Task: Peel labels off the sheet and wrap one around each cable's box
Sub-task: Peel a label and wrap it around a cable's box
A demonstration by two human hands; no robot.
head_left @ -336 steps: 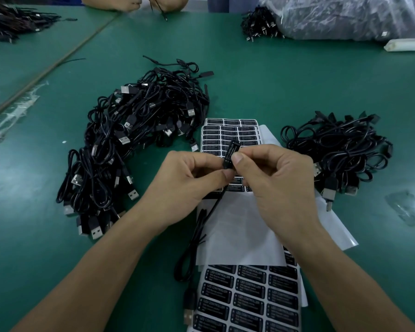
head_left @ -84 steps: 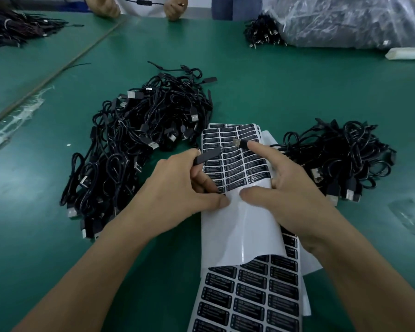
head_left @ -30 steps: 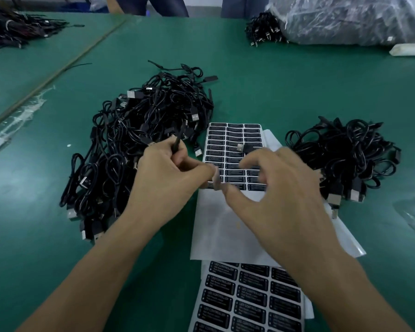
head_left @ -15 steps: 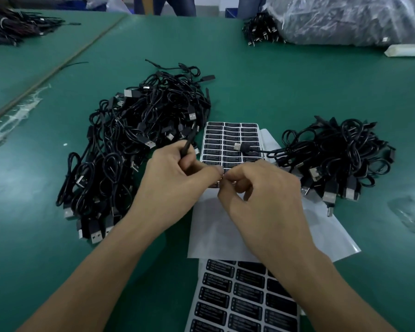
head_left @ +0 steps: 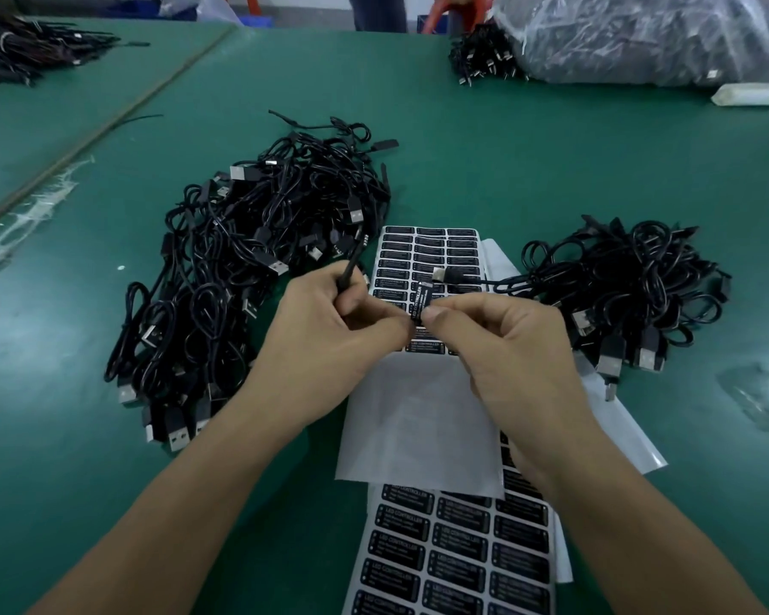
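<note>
Green table (head_left: 507, 148): sheet (head_left: 458, 543) reads "LED CONTROLLER"; left hand (head_left: 329, 339) grips box (head_left: 346, 273), right hand (head_left: 507, 348) pinches label (head_left: 419, 301).

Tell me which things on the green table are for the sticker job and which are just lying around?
For the job: label pinched by the right hand; cable box in the left hand; label sheet; left cable pile; right cable pile.
Lying about: white packet; clear plastic scrap; crumpled clear strip.

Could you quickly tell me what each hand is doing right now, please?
Left hand: grips the cable's box.
Right hand: pinches a peeled label.
</note>
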